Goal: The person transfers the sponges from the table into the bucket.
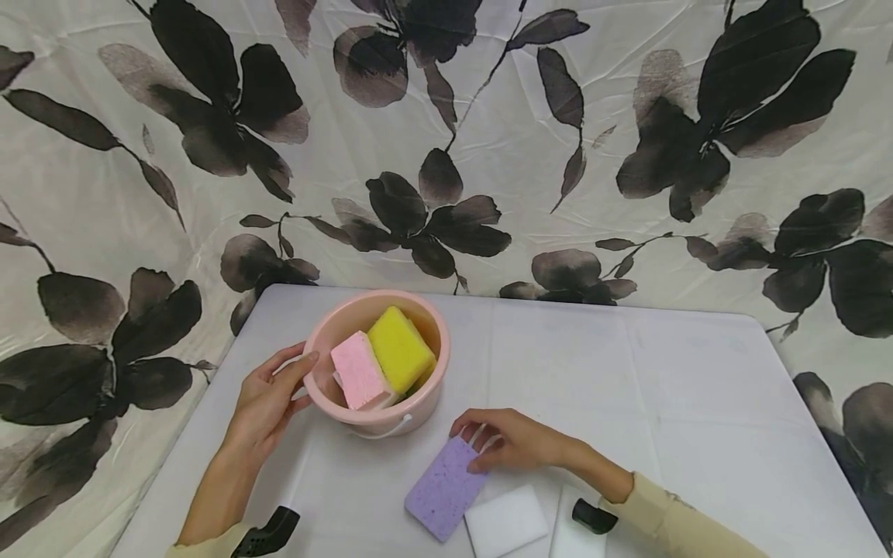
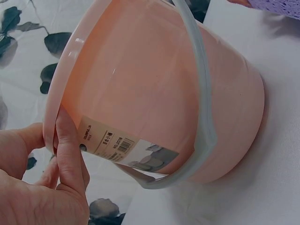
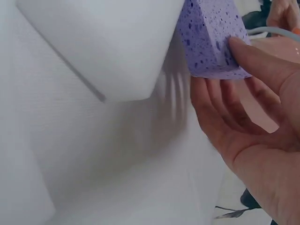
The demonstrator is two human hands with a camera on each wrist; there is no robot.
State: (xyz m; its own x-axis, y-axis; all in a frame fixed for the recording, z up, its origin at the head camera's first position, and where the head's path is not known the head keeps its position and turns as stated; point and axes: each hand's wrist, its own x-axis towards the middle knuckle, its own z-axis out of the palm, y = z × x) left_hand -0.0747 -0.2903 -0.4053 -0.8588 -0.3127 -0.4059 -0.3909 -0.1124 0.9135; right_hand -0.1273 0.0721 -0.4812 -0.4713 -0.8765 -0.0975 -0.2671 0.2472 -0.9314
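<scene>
A pink bucket (image 1: 418, 415) stands on the table, its pale handle (image 2: 202, 89) hanging down on the near side. Inside it lie a pink sponge (image 1: 359, 372) and a yellow sponge (image 1: 401, 349). My left hand (image 1: 261, 403) pinches the bucket's rim on the left side, thumb on one face and fingers on the other. To the right of the bucket, my right hand (image 1: 512, 442) grips a purple sponge (image 1: 445, 488) by one end, between thumb and fingers. In the right wrist view the purple sponge (image 3: 213, 40) shows pores on its faces.
Beside the purple sponge are a white sponge block (image 1: 508, 523) and a second white piece (image 1: 575, 535), partly under the right forearm. The white table (image 1: 572, 364) ends against a floral cloth (image 1: 432, 139) at the back. A label (image 2: 124, 145) is on the bucket.
</scene>
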